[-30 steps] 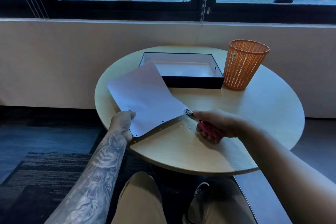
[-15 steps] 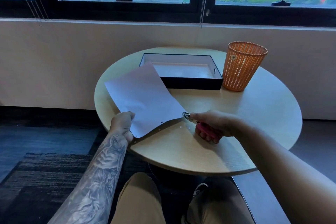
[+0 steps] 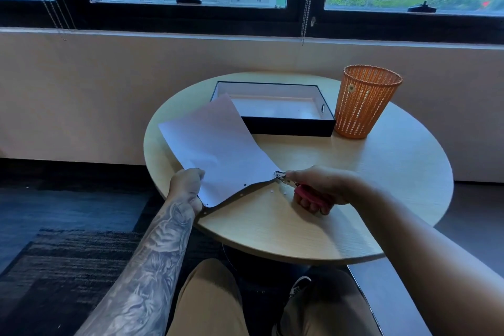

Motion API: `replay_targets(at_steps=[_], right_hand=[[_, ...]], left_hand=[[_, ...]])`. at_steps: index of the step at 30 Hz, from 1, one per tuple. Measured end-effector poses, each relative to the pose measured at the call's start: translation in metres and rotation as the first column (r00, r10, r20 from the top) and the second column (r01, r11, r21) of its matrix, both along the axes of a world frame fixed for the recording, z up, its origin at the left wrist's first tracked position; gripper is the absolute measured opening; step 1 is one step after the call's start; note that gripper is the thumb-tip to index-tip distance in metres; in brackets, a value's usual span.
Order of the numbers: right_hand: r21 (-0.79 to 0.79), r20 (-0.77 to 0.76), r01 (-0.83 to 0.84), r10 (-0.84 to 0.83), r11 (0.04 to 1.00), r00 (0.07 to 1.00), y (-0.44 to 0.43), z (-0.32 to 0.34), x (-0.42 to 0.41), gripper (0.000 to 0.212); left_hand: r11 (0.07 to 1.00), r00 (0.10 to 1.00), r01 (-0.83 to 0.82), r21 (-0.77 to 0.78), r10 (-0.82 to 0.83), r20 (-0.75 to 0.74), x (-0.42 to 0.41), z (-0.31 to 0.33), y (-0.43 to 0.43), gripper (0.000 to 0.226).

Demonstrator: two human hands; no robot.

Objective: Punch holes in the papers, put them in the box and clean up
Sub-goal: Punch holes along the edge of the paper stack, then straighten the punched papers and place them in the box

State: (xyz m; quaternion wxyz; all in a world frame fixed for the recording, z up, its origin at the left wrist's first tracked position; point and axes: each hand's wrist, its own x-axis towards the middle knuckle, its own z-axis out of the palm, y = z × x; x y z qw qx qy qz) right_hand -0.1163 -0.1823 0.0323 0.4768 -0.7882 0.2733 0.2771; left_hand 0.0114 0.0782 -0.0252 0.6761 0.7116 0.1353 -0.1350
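A white sheet of paper (image 3: 218, 150) is lifted at an angle over the left half of the round wooden table (image 3: 381, 172). My left hand (image 3: 188, 185) pinches its near left corner. A few punched holes show along its near edge. My right hand (image 3: 319, 188) grips a red-handled hole punch (image 3: 302, 191), and the punch's metal jaws bite the sheet's near right corner. A few tiny white paper dots (image 3: 278, 192) lie on the table under that edge. The open black box (image 3: 289, 128) with a pale inside stands behind the sheet.
An orange mesh waste basket (image 3: 362, 101) stands at the box's right end. A beige wall and dark-framed windows lie behind the table. My knees in tan trousers are under the near edge, above a dark carpet.
The punch jaws have stayed at the sheet's near right corner and both hands have kept their grip. Only the view has drifted slightly.
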Motion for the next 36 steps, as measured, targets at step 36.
replay_targets(at_steps=[36], right_hand=[[0.1,0.775,0.341,-0.288,0.935,0.563,-0.01,0.038,0.006,0.051]], left_hand=[[0.844,0.9,0.392,-0.365,-0.27,0.343,-0.024,0.058,-0.013,0.027]])
